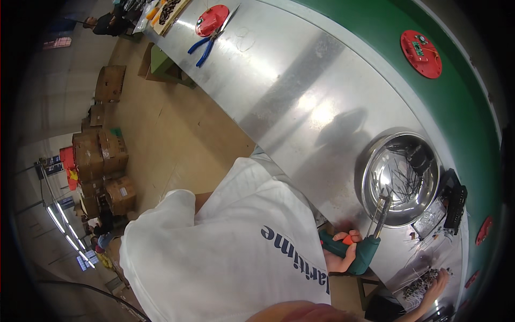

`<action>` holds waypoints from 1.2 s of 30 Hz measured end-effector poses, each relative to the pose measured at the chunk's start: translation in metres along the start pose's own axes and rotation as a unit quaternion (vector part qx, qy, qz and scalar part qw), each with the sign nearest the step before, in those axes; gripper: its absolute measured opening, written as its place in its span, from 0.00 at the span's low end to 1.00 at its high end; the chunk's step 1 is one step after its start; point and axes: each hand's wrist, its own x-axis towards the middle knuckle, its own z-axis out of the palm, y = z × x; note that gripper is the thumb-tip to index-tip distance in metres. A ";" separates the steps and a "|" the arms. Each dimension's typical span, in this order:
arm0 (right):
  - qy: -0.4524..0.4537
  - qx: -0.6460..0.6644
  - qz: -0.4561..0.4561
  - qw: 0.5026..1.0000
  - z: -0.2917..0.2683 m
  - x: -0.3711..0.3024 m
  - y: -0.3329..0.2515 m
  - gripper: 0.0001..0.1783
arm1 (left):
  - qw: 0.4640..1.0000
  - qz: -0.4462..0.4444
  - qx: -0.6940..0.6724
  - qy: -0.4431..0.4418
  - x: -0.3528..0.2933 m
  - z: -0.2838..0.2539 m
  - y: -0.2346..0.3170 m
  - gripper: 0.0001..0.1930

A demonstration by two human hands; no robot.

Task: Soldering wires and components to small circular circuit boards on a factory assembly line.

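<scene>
My right hand (343,256) is wrapped round the handle of a green soldering gun (368,252) with an orange trigger. The gun's metal tip (384,206) reaches over the near rim of a round steel bowl (370,206). Thin dark wires (399,180) lie loose in the bowl, with a black bundle (419,159) at its far side. Of my left arm (201,200) only a short strip of skin shows beside the white sleeve; the left hand is hidden behind my shirt.
Another person's hand (439,282) touches a pile of small wired parts (421,287) at right. Blue-handled pliers (205,47) lie by a red disc (212,20) on the metal table (252,96). A red round board (421,53) rests on the green strip (370,21). Cardboard boxes (99,150) stand left.
</scene>
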 end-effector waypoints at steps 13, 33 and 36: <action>0.005 -0.012 -0.055 0.998 -0.011 0.009 0.011 0.15 | 0.923 -0.309 -0.076 -0.218 -0.100 -0.215 0.001 0.26; 0.020 -0.004 -0.149 0.989 -0.011 0.006 0.017 0.16 | 0.903 0.308 -0.289 0.078 -0.151 -0.360 0.223 0.13; 0.020 -0.013 -0.156 0.987 -0.011 0.007 0.016 0.16 | 0.913 0.299 -0.268 0.073 -0.137 -0.369 0.223 0.16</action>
